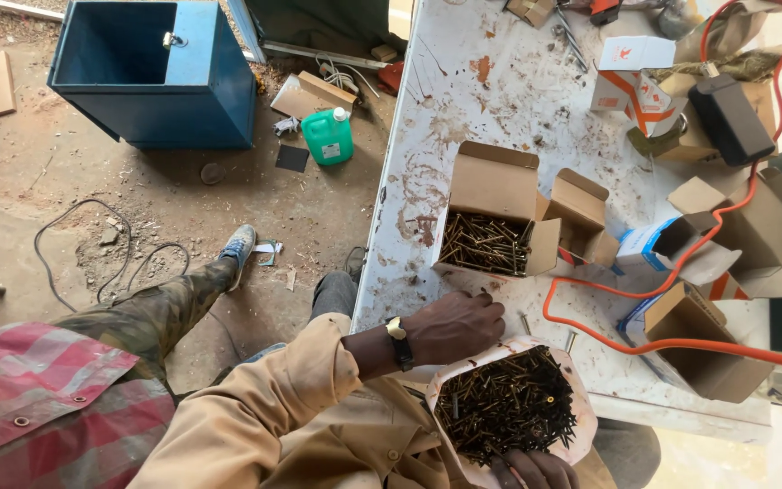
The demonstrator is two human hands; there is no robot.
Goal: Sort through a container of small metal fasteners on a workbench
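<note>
a rough workshop: stained worktable (463,100) crowded with screw boxes (492,217), blue metal cabinet (151,72) on dirt floor (56,172).

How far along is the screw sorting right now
Done: the open cardboard box already holds a layer of screws. In hand: the left hand rests on the table by the bowl, the right hand at its rim. Left: the bowl's heap of dark screws.

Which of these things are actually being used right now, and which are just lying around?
In use: left hand on the table; right hand holding the bowl of screws; open screw box.

Lying about: green jug, blue bin, orange cable.
</note>
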